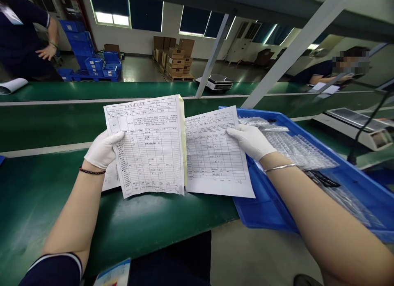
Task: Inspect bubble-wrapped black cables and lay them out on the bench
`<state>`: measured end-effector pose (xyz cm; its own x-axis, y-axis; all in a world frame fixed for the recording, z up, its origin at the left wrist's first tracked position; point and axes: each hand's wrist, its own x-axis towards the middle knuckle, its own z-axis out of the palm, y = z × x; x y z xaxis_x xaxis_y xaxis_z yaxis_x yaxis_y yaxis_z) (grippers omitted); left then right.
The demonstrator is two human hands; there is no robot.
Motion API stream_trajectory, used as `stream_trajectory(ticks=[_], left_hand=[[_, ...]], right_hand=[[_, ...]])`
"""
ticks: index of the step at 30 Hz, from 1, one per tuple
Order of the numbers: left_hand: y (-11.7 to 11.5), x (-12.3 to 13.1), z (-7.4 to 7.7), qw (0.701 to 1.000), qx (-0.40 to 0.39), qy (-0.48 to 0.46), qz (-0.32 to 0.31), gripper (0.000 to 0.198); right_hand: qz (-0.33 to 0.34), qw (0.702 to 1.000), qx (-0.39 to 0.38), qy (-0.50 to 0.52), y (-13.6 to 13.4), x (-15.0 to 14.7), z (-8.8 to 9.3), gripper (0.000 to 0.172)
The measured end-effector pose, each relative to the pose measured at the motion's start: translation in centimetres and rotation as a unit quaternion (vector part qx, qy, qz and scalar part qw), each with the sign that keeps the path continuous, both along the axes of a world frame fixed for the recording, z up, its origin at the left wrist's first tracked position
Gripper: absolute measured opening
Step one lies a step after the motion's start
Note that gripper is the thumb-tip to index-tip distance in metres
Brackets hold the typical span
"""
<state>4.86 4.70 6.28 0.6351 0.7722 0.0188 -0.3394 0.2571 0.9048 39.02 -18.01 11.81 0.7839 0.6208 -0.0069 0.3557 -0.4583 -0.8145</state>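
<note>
- Forearms (310, 212) lie nearest the camera, angling inward above the green bench (138, 224).
- To the right of the papers, the blue tray (261, 208) contains clear plastic packets (295, 146).
- Left printed form (150, 154) and right printed form (215, 154) stand side by side between the hands, long axes running roughly away from the body.
- Left hand (101, 150), gloved, pinches the left form's outer edge, thumb on top; its paper extends rightward.
- Right hand (252, 138), gloved, pinches the right form's upper outer edge; that paper extends leftward, nearer this hand.
</note>
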Motion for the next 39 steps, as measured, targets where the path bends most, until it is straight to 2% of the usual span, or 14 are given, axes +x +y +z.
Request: stream_trajectory(ticks=[9,14,22,31,39], left_hand=[[-0.3,1.0,-1.2,0.999,-0.009,0.020,-0.035,0.057],[-0.4,1.4,-1.7,0.999,-0.016,0.023,-0.040,0.046],[-0.4,1.7,-2.0,0.998,-0.041,0.010,-0.046,0.056],[-0.4,2.0,-2.4,0.997,-0.035,0.001,-0.072,0.046],[-0.5,2.0,-2.3,0.997,-0.038,-0.003,-0.074,0.042]], right_hand=[[0.007,0.999,0.017,0.026,0.0,0.1,-0.1,0.014],[0.014,0.997,0.041,0.057,0.0,0.0,-0.1,0.013],[0.027,0.996,0.052,0.071,0.0,-0.6,0.1,0.012],[0.047,0.997,0.027,0.050,-0.2,0.5,-0.5,0.015],[0.034,0.995,0.041,0.084,-0.2,0.6,-0.8,0.012]])
